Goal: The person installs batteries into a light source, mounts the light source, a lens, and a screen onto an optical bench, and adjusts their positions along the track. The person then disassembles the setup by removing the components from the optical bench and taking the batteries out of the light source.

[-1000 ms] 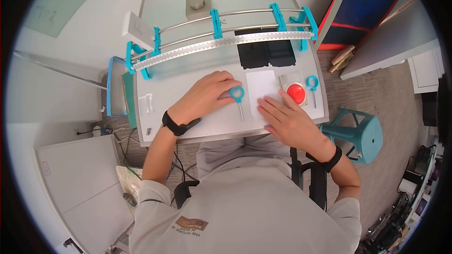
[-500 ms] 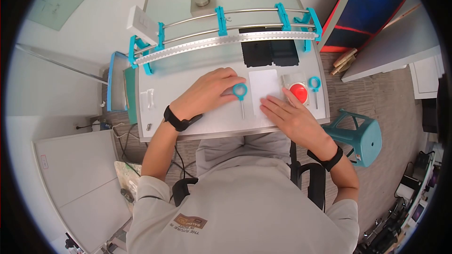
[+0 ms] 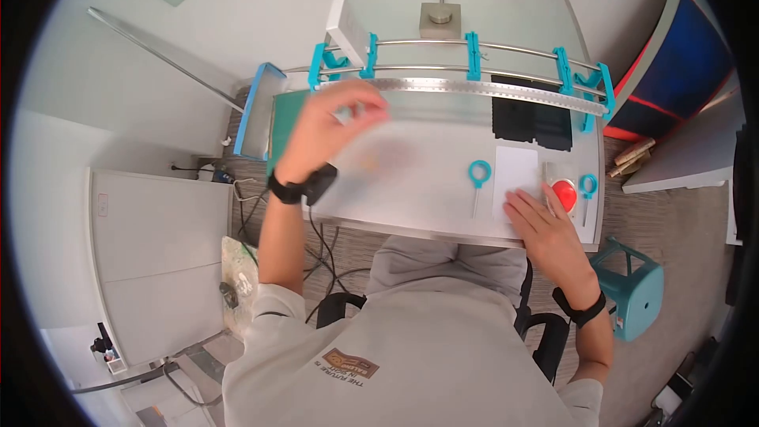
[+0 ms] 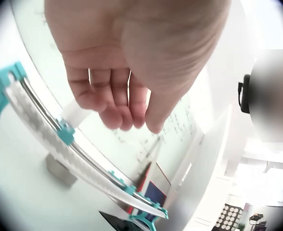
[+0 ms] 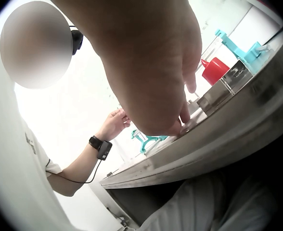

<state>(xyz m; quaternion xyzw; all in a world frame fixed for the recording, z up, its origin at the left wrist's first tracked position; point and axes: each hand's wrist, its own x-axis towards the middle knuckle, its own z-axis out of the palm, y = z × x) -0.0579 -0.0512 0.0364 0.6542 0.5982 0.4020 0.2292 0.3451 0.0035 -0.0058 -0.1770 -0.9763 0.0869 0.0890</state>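
My left hand (image 3: 336, 126) is raised over the table's left part, beside the ruler rail (image 3: 474, 88). Its fingers are loosely bent, and nothing plainly shows between them in the left wrist view. A teal ring with a thin stem (image 3: 479, 174) lies left of a white card (image 3: 515, 168), touched by neither hand. The fingers of my right hand (image 3: 549, 237) rest extended on the card's lower part, its thumb near the red round piece (image 3: 563, 196) on a clear square base. Another teal ring (image 3: 587, 184) lies at the far right.
Black sheets (image 3: 531, 115) lie beneath the rail's right part. A white box (image 3: 348, 30) is mounted at its left end, and a metal block (image 3: 439, 20) stands behind. Blue tray (image 3: 254, 111) at left; teal stool (image 3: 632, 292) beside the table.
My left hand has left the teal ring and moved left and up over the table. The right hand stays on the card. The head view has turned, shifting the table rightward.
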